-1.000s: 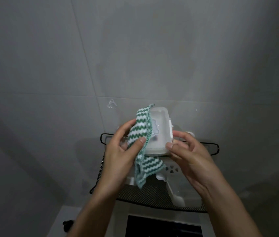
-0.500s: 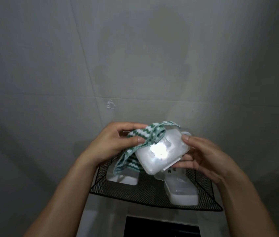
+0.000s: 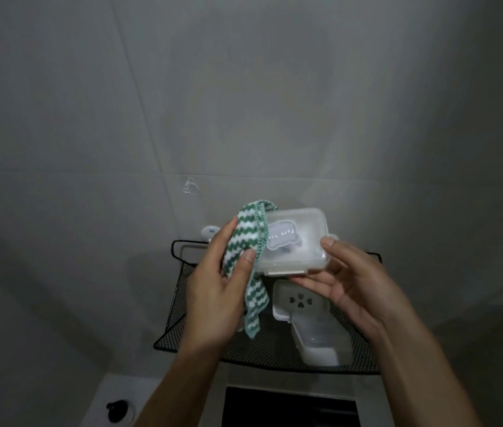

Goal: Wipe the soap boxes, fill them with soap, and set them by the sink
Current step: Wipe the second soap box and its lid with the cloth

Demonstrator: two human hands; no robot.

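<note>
Wiping down a soap box over the mesh rack

My left hand [image 3: 216,291] has its fingers clamped on the striped cloth [image 3: 245,241], pressed to the soap box [image 3: 299,241]; my right hand [image 3: 348,288] has its fingers closed around the box's other end, above the mesh rack [image 3: 268,349].

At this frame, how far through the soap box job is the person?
Early. Nothing looks finished. In hand: the left hand presses the striped cloth on a closed soap box held by the right hand. Left: other box parts lie in the mesh rack; no soap is visible, and nothing is set by a sink.
</note>
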